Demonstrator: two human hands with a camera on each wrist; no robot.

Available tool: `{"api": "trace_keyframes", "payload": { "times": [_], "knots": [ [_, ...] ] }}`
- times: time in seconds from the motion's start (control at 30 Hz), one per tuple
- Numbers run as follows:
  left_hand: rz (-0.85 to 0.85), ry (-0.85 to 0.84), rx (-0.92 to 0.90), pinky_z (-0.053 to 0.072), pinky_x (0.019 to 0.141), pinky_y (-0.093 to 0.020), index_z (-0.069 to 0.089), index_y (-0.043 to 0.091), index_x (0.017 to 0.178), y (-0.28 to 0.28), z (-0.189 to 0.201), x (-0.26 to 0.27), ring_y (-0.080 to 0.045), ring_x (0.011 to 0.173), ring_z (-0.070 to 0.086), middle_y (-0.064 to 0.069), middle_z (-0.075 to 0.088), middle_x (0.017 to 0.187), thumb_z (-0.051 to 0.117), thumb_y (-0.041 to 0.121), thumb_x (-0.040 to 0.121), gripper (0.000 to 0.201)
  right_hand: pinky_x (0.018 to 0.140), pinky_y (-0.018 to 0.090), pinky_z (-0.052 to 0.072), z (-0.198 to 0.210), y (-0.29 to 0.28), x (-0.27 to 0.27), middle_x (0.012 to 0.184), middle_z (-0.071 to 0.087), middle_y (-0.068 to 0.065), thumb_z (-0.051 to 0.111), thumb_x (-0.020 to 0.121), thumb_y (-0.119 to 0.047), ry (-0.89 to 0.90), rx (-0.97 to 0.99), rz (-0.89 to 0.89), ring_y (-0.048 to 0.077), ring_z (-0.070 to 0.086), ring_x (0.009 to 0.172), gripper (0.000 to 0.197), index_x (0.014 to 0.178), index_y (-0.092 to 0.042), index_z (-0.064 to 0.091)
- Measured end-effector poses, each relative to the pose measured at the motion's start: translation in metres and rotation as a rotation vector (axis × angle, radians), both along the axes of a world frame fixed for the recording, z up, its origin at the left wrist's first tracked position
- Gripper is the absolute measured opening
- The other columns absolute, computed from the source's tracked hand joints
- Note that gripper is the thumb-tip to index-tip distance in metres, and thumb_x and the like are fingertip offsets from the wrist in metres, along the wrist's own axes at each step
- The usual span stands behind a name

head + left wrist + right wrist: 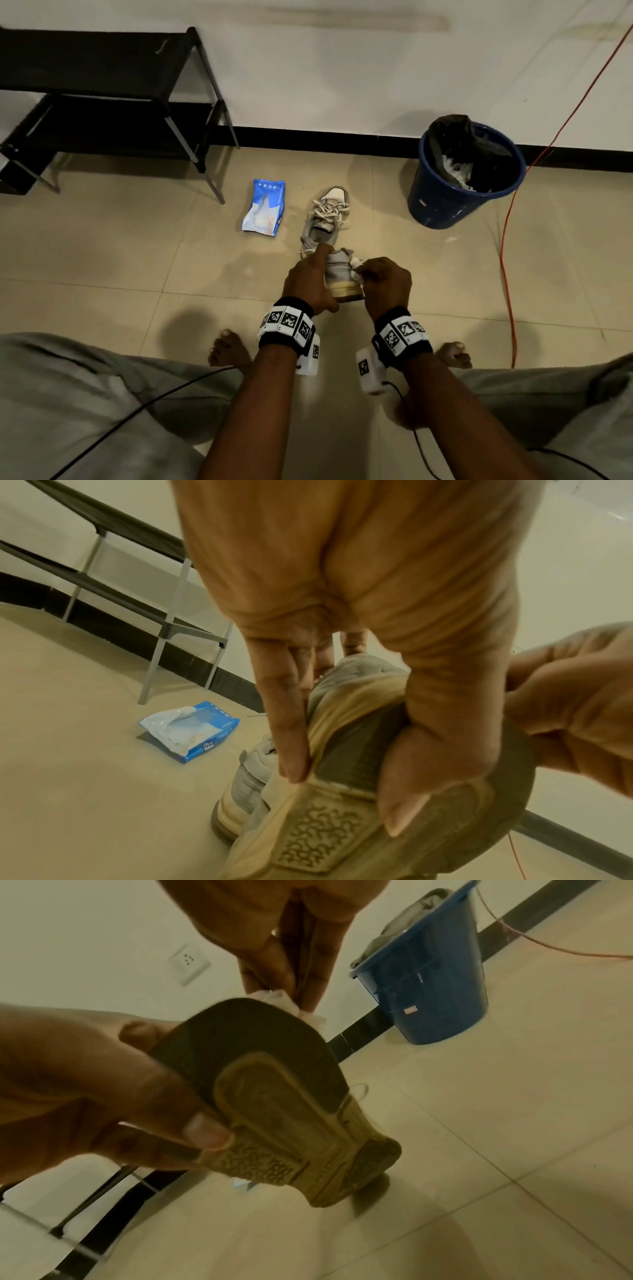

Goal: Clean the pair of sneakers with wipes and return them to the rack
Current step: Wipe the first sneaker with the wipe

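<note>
My left hand (310, 281) grips a grey sneaker (339, 272) by its heel, lifted off the floor with the toe pointing down. Its tan sole (329, 829) faces me, thumb on the sole and fingers along the side. My right hand (383, 281) pinches a crumpled white wipe (356, 265) against the right side of the heel; the wipe (291, 1003) peeks out behind the sole (281, 1102). The second sneaker (327, 214) lies on the floor just beyond, laces loose. A blue pack of wipes (263, 209) lies open to its left.
A black shoe rack (102, 102) stands against the wall at the far left. A blue bin (466, 178) with a black liner and used wipes sits at the right. An orange cable (510, 257) runs down the floor on the right. My bare feet and knees are below.
</note>
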State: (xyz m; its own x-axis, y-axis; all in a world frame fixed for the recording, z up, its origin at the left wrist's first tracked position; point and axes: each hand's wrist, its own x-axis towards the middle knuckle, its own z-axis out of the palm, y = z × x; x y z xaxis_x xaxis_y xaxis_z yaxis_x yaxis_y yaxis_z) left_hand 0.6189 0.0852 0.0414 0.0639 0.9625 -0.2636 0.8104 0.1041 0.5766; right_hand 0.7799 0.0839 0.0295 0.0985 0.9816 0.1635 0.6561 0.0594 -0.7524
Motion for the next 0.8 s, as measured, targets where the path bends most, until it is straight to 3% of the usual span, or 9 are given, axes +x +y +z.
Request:
{"api": "trace_keyframes", "payload": {
  "times": [0.1,0.23,0.33,0.4,0.5,0.6,0.73,0.8],
  "knots": [
    [0.007,-0.007,-0.003,0.056,0.081,-0.039,0.033,0.032,0.139,0.001,0.001,-0.003,-0.031,0.103,0.064,-0.003,0.065,0.119,0.092,0.026,0.038,0.118,0.070,0.029,0.053,0.002,-0.021,-0.010,0.084,0.072,0.006,0.071,0.065,0.003,-0.032,0.040,0.136,0.023,0.066,0.075,0.017,0.077,-0.009,0.077],
    [-0.005,-0.014,-0.008,0.055,0.082,-0.038,0.033,0.033,0.139,0.001,0.001,0.000,-0.030,0.104,0.063,-0.002,0.064,0.121,0.092,0.026,0.039,0.116,0.072,0.028,0.051,-0.009,-0.012,0.007,0.083,0.073,0.005,0.077,0.078,-0.018,0.037,-0.125,-0.117,0.024,0.068,0.079,0.008,0.084,-0.012,0.078],
    [-0.002,-0.029,0.003,0.055,0.085,-0.039,0.033,0.031,0.142,0.006,0.003,-0.002,-0.030,0.106,0.063,-0.004,0.064,0.123,0.092,0.023,0.041,0.118,0.071,0.021,0.048,0.003,-0.017,-0.006,0.086,0.072,0.004,0.074,0.074,-0.002,0.022,0.010,0.038,0.018,0.066,0.078,0.014,0.085,-0.009,0.078],
    [-0.012,-0.028,0.011,0.056,0.082,-0.038,0.034,0.031,0.141,0.007,0.000,-0.002,-0.031,0.104,0.064,-0.004,0.065,0.120,0.091,0.023,0.039,0.117,0.072,0.025,0.052,0.005,-0.009,-0.010,0.085,0.072,0.005,0.073,0.070,0.001,0.061,0.037,0.075,0.018,0.066,0.077,0.016,0.083,-0.007,0.077],
    [-0.022,-0.026,0.013,0.055,0.081,-0.037,0.037,0.030,0.137,0.004,0.000,0.003,-0.031,0.102,0.064,-0.003,0.065,0.119,0.092,0.025,0.039,0.112,0.072,0.033,0.056,0.001,0.006,-0.004,0.081,0.072,0.004,0.076,0.069,-0.001,0.142,-0.011,-0.049,0.020,0.067,0.074,0.013,0.078,-0.010,0.077],
    [-0.008,-0.041,0.010,0.055,0.081,-0.037,0.040,0.030,0.135,0.005,-0.001,0.002,-0.029,0.101,0.064,-0.001,0.065,0.118,0.092,0.022,0.039,0.109,0.070,0.014,0.051,0.001,-0.007,-0.013,0.087,0.072,0.005,0.076,0.070,0.000,0.078,0.045,0.105,0.015,0.066,0.076,0.013,0.081,-0.008,0.077],
    [0.009,-0.059,0.024,0.056,0.081,-0.040,0.038,0.033,0.135,0.005,-0.001,-0.004,-0.029,0.100,0.064,-0.001,0.066,0.116,0.091,0.026,0.037,0.111,0.070,0.021,0.051,-0.007,-0.003,0.007,0.084,0.073,0.007,0.076,0.077,-0.005,0.142,-0.085,-0.073,0.023,0.068,0.079,0.010,0.086,-0.008,0.077],
    [0.021,-0.059,0.017,0.056,0.080,-0.039,0.039,0.033,0.135,0.007,0.000,-0.008,-0.029,0.099,0.064,-0.002,0.066,0.114,0.091,0.025,0.037,0.111,0.071,0.027,0.053,-0.006,-0.013,0.003,0.084,0.073,0.006,0.073,0.076,0.002,0.088,-0.018,0.019,0.020,0.067,0.078,0.016,0.088,-0.008,0.077]
  ]
}}
